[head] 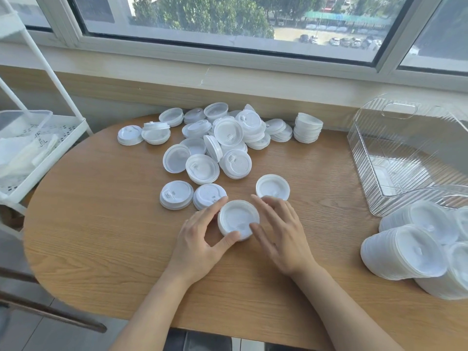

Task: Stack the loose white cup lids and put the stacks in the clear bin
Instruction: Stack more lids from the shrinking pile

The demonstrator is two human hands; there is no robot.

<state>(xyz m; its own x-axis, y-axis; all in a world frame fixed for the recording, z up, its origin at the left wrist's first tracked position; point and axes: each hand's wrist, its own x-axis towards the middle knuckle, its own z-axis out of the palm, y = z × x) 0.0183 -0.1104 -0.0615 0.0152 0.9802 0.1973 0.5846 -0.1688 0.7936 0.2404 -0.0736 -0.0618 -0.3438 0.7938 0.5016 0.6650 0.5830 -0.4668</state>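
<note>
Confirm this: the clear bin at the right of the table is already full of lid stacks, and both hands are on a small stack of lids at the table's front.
Not quite. The head view shows the clear bin holds no lid stacks; the finished stacks lie on the table in front of it. The rest holds: the left hand and right hand are on the small stack of lids.

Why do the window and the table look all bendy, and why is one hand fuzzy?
Head view: the wide lens bows the window frame and table edge; the right hand is smeared by motion blur; daylight whitens the lids and glints on the bin.
</note>
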